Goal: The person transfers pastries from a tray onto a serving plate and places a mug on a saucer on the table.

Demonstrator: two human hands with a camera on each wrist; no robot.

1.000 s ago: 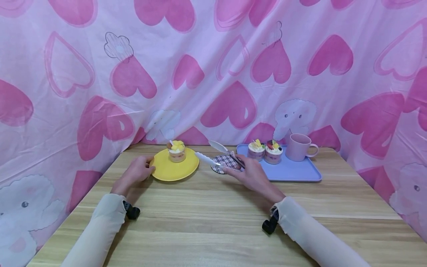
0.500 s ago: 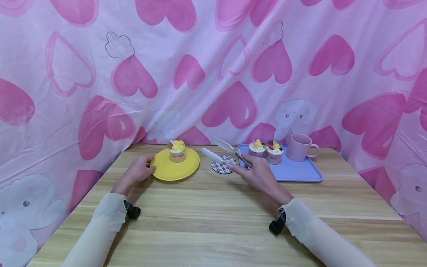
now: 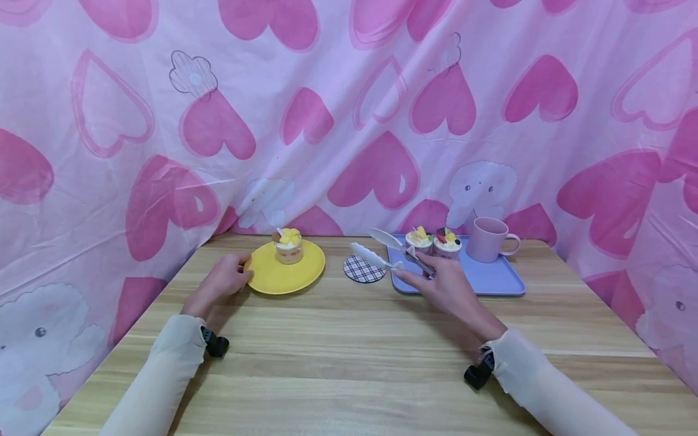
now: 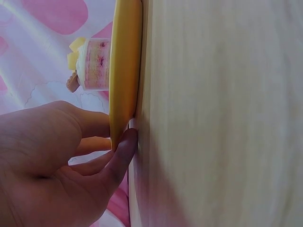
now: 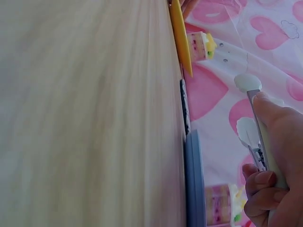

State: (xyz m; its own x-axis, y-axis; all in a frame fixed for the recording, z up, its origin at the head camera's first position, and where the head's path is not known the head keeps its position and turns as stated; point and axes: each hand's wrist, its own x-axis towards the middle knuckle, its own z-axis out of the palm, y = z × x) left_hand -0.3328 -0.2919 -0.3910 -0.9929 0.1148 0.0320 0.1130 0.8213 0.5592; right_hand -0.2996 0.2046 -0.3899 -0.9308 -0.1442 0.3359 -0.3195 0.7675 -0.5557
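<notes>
At the left, my left hand [image 3: 220, 280] pinches the near-left rim of a yellow plate [image 3: 291, 280], with fingers on both faces of the rim in the left wrist view [image 4: 124, 71]. A dessert cup [image 3: 288, 249] topped with yellow fruit cubes stands upright on that plate. My right hand [image 3: 449, 287] grips white-tipped serving tongs [image 3: 368, 255], held in the air over the left part of a blue tray [image 3: 497, 281]. The tongs' tips are spread apart with nothing between them. Two dessert cups [image 3: 418, 242] stand on the tray behind the right hand, which partly hides one of them.
A pink mug [image 3: 486, 240] stands on the tray's back right. Between plate and tray lies a round checked coaster [image 3: 363, 269]. A pink heart-print cloth [image 3: 376, 169] hangs behind the wooden table [image 3: 327, 363].
My right hand has moved right with the tongs, from over the coaster to over the tray's left part. The left hand, plate and dessert cups have stayed in place.
</notes>
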